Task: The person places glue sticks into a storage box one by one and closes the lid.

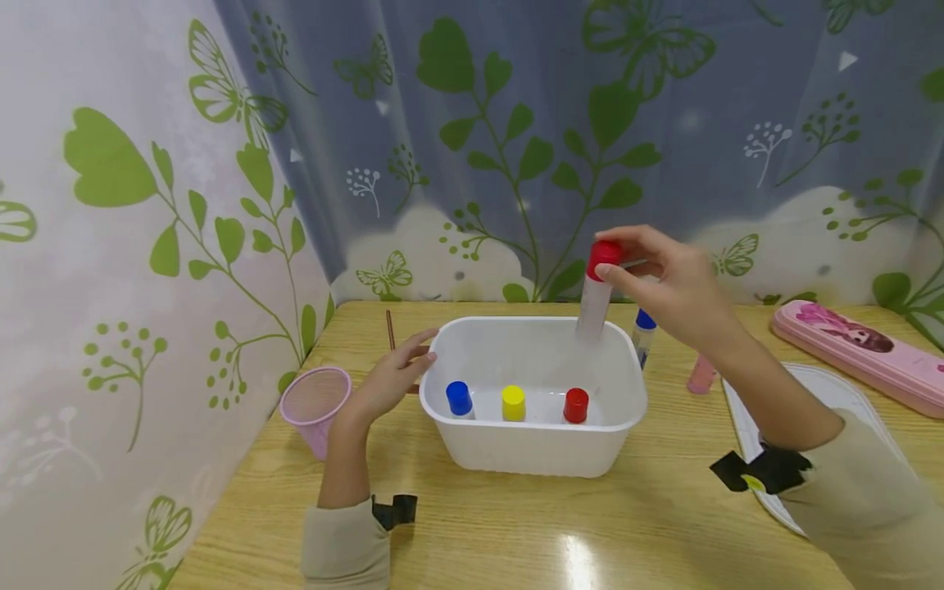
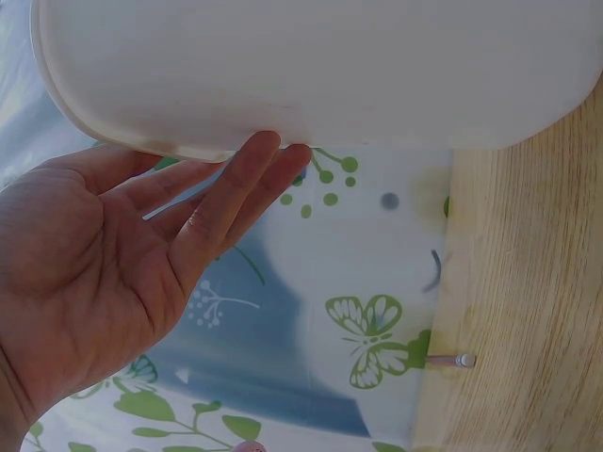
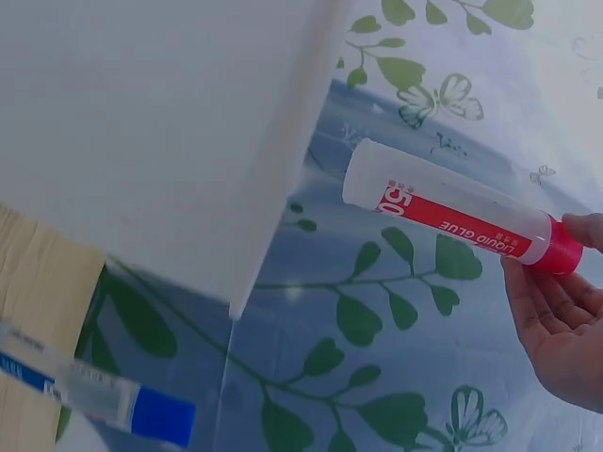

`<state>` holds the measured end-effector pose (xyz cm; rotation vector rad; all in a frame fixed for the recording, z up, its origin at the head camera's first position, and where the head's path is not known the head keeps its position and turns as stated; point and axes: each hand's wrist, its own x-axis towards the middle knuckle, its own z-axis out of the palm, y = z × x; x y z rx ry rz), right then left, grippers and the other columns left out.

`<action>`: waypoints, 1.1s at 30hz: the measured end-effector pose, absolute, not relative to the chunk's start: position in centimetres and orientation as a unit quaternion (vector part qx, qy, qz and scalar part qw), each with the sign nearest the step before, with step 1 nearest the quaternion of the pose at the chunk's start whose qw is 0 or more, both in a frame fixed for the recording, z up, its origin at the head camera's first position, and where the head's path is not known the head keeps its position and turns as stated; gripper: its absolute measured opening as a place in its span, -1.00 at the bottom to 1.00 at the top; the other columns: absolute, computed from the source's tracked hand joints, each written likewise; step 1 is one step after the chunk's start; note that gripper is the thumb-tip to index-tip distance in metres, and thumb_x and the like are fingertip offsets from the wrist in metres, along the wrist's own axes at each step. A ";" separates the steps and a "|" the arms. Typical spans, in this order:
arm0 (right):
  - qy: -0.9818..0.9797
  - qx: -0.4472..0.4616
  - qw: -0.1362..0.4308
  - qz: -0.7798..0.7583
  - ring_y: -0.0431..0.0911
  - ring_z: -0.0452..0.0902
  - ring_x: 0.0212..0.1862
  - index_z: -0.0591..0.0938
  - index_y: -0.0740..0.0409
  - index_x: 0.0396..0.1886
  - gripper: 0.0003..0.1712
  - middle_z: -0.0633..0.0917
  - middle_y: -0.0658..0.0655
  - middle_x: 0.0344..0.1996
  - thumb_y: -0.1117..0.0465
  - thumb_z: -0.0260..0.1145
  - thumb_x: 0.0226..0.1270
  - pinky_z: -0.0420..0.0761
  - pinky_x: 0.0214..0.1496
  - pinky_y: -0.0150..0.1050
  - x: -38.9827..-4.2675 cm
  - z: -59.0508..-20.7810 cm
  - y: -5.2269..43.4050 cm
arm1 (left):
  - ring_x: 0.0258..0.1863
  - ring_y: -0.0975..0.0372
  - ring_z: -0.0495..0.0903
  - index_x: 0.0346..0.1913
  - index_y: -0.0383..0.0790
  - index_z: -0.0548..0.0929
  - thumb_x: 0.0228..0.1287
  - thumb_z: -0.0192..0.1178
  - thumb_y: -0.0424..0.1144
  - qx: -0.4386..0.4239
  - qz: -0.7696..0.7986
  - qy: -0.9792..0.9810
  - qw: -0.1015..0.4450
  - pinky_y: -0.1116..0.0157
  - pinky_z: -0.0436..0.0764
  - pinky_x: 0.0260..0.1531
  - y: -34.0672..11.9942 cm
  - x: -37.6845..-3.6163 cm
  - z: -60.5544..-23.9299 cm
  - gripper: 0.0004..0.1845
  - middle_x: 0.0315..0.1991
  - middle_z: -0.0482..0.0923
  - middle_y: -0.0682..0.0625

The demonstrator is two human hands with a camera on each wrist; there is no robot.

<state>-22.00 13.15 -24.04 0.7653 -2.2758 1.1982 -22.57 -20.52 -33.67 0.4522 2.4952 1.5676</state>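
Item: red-capped glue bottle [image 1: 596, 295], pinched at its cap by the right hand [image 1: 674, 283] over the white tub [image 1: 627, 385] (three bottles already inside), left hand [image 1: 391, 378] flat-fingered against the tub wall; next, seemingly, lowering and release.
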 end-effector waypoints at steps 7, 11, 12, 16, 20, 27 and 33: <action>-0.821 0.292 0.194 0.450 -0.14 0.54 -0.19 0.54 0.18 0.06 -0.61 0.62 0.08 -0.22 0.23 0.31 0.22 0.52 -0.12 -0.39 -22.5 -24.6 10.3 | 0.07 -0.08 0.41 0.40 -0.16 0.14 0.45 -0.11 -0.19 0.153 0.525 0.834 0.076 0.04 0.53 -0.10 -20.5 -22.6 -33.8 -0.49 0.22 0.26 -0.31; -0.815 0.298 0.175 0.465 -0.13 0.54 -0.19 0.54 0.19 0.05 -0.62 0.62 0.08 -0.23 0.23 0.30 0.24 0.53 -0.10 -0.30 -23.0 -25.1 8.7 | 0.07 -0.08 0.41 0.40 -0.17 0.13 0.45 -0.11 -0.19 0.152 0.523 0.835 0.077 0.05 0.54 -0.11 -20.6 -22.6 -33.9 -0.49 0.22 0.26 -0.32; -0.813 0.298 0.169 0.470 -0.13 0.53 -0.19 0.54 0.19 0.05 -0.62 0.62 0.07 -0.23 0.23 0.30 0.24 0.53 -0.10 -0.28 -23.1 -25.3 8.4 | 0.07 -0.07 0.42 0.40 -0.16 0.14 0.45 -0.10 -0.19 0.150 0.523 0.836 0.077 0.05 0.54 -0.12 -20.6 -22.6 -33.9 -0.49 0.21 0.26 -0.31; -0.810 0.295 0.149 0.483 -0.11 0.53 -0.17 0.53 0.19 0.04 -0.63 0.62 0.08 -0.22 0.23 0.30 0.24 0.55 -0.09 -0.22 -23.6 -25.9 7.1 | 0.06 -0.06 0.42 0.40 -0.14 0.14 0.45 -0.11 -0.19 0.147 0.520 0.838 0.079 0.08 0.55 -0.12 -20.6 -22.8 -33.9 -0.49 0.22 0.27 -0.29; -0.808 0.298 0.135 0.491 -0.10 0.52 -0.16 0.54 0.20 0.03 -0.63 0.62 0.09 -0.21 0.24 0.31 0.23 0.56 -0.10 -0.20 -23.9 -26.4 5.9 | 0.06 -0.07 0.42 0.40 -0.15 0.13 0.45 -0.11 -0.19 0.149 0.519 0.838 0.079 0.09 0.55 -0.12 -20.6 -22.8 -33.9 -0.49 0.21 0.27 -0.29; -0.811 0.293 0.109 0.494 -0.12 0.51 -0.16 0.55 0.20 0.01 -0.65 0.63 0.07 -0.20 0.25 0.31 0.22 0.57 -0.14 -0.28 -24.6 -27.3 3.9 | 0.07 -0.09 0.41 0.40 -0.17 0.13 0.45 -0.11 -0.18 0.148 0.520 0.837 0.081 0.06 0.54 -0.11 -20.5 -22.7 -33.9 -0.48 0.21 0.26 -0.32; -0.828 0.278 0.075 0.481 -0.08 0.48 -0.11 0.54 0.18 0.03 -0.63 0.61 0.08 -0.15 0.23 0.31 0.22 0.56 -0.10 -0.24 -25.2 -28.1 2.7 | 0.07 -0.07 0.41 0.40 -0.16 0.13 0.46 -0.11 -0.18 0.147 0.519 0.838 0.081 0.05 0.54 -0.12 -20.5 -22.7 -33.8 -0.49 0.21 0.27 -0.31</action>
